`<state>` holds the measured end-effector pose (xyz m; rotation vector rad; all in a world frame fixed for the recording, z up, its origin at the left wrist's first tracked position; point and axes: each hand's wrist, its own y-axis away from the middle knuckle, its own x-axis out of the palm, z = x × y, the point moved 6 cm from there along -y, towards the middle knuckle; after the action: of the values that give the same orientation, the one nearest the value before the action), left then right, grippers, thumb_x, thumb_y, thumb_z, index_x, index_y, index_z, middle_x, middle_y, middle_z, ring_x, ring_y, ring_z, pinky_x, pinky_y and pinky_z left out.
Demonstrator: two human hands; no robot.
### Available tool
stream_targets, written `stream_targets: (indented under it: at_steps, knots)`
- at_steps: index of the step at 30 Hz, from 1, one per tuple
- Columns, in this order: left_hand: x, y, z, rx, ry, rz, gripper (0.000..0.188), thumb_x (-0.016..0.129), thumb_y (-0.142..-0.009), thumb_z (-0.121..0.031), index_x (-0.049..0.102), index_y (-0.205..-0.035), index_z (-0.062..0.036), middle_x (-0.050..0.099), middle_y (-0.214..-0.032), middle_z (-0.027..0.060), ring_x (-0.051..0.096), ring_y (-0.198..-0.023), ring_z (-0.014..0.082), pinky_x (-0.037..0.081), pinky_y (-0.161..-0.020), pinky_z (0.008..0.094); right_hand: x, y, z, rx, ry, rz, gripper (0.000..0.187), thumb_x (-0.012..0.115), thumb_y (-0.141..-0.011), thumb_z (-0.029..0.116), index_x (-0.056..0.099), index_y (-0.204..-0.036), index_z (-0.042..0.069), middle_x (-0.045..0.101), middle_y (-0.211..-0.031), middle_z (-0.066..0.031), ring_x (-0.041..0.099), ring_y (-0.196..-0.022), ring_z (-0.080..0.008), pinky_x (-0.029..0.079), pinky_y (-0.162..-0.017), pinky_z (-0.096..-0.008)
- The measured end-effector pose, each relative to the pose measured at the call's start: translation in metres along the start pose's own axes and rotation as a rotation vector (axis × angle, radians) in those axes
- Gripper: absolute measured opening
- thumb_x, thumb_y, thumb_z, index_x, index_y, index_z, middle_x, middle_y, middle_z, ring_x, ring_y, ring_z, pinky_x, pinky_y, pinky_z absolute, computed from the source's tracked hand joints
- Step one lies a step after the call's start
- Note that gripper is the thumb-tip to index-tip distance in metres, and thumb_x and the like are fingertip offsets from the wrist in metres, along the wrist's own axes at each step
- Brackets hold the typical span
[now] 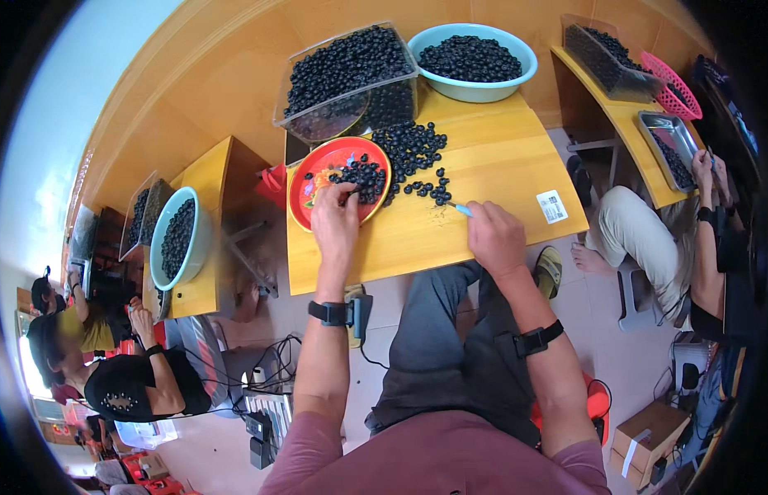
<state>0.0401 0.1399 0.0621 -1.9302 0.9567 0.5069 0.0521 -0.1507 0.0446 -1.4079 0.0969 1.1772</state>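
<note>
My left hand (pixel 335 221) is over the near side of a round red plate (pixel 299 195) with a flowered bottom. Its fingers are pinched together, and what is between them is too small to make out. Small black round bead-like pieces (pixel 366 178) lie in the plate. At the right, my right hand (pixel 495 237) is closed around a slim light-blue tool (pixel 461 209), whose end points left toward a loose cluster of the black pieces (pixel 433 191). A larger pile (pixel 411 150) of them spreads over the yellow table (pixel 491 148) beside the plate.
At the back stand a clear bin (pixel 351 74) and a pale blue basin (pixel 473 91), both full of black pieces. Co-workers sit at tables left and right, with another basin (pixel 157 247), a metal tray (pixel 648 124) and a pink basket (pixel 681 91). Cables (pixel 272 363) trail across the floor.
</note>
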Motion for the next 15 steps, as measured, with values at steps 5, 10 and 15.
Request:
stream_targets:
  at_steps: [5, 10, 15]
  knots:
    - [0.015, 0.007, -0.044, 0.207, 0.1, 0.105, 0.016, 0.073, -0.089, -0.001, 0.073, -0.105, -0.001, 0.068, -0.097, 0.0167, 0.068, -0.087, 0.0355, 0.055, -0.079, 0.0435, -0.001, 0.0, -0.002, 0.01, -0.018, -0.01, 0.003, 0.066, -0.087, 0.009, 0.067, -0.09, 0.009, 0.057, -0.074, -0.0067, 0.065, -0.069, -0.0265, 0.054, -0.062, -0.0406]
    - [0.054, 0.022, -0.083, 0.248, 0.161, 0.231, 0.017, 0.071, -0.091, -0.004, 0.071, -0.107, 0.0013, 0.066, -0.096, 0.0195, 0.067, -0.091, 0.0396, 0.055, -0.081, 0.0482, -0.002, 0.0, -0.002, 0.01, -0.014, 0.003, 0.003, 0.065, -0.088, 0.009, 0.067, -0.09, 0.009, 0.058, -0.074, -0.007, 0.065, -0.07, -0.0263, 0.053, -0.062, -0.0408]
    - [0.075, 0.019, -0.084, 0.201, 0.06, 0.291, 0.02, 0.076, -0.09, -0.007, 0.071, -0.106, 0.0032, 0.066, -0.098, 0.0208, 0.068, -0.09, 0.0398, 0.055, -0.082, 0.0469, 0.0, 0.001, -0.005, 0.024, -0.019, 0.013, 0.003, 0.066, -0.088, 0.009, 0.068, -0.09, 0.009, 0.057, -0.074, -0.0068, 0.065, -0.07, -0.0262, 0.054, -0.062, -0.0409]
